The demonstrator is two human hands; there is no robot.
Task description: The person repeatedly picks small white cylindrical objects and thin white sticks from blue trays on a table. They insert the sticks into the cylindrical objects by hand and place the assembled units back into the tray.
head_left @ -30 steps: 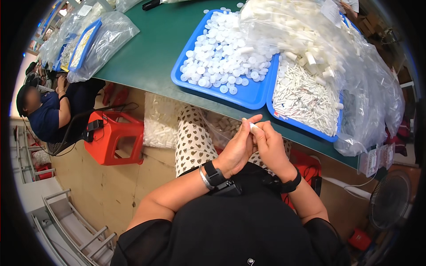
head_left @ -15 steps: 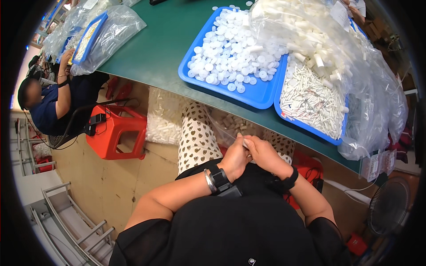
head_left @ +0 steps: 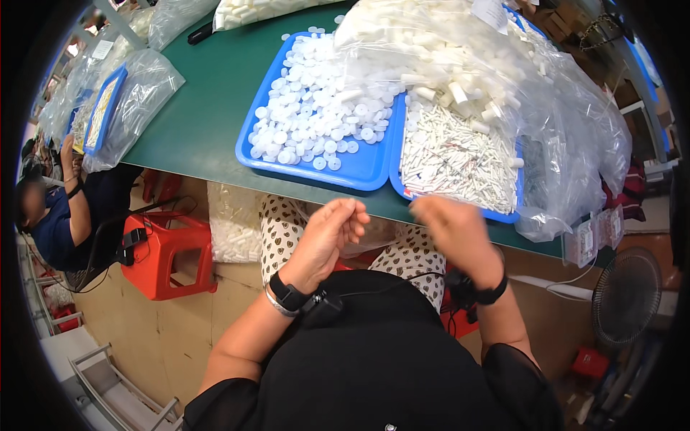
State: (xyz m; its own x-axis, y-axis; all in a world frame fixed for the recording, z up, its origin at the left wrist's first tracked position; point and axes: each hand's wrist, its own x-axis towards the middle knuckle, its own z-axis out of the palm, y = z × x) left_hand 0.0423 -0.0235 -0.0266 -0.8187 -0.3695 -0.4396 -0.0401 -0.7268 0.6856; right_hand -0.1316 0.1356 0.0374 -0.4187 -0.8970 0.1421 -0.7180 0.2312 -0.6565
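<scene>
My left hand (head_left: 325, 243) is raised over my lap at the table's near edge, fingers curled and thumb against forefinger. Whatever lies in that pinch is hidden. My right hand (head_left: 454, 231), smeared by motion, is beside the near edge of a blue tray of thin white rods (head_left: 460, 161), its fingers too blurred to read. Left of that tray, a larger blue tray (head_left: 352, 171) carries a heap of translucent white discs (head_left: 309, 108). A clear bag of cream-white cylinders (head_left: 431, 43) slumps over the back of both trays, some cylinders spilling among the rods.
A green table (head_left: 194, 115) runs across the front. To the left, a person (head_left: 57, 208) sits near another small blue tray (head_left: 106, 108) on plastic bags. A red stool (head_left: 169, 251) stands on the floor. At right are a black fan (head_left: 627, 296) and hanging clear packets (head_left: 593, 233).
My hands, together over my lap before, have come apart. The right has moved up and right toward the rod tray; the left has shifted left and up. The whole view has shifted too.
</scene>
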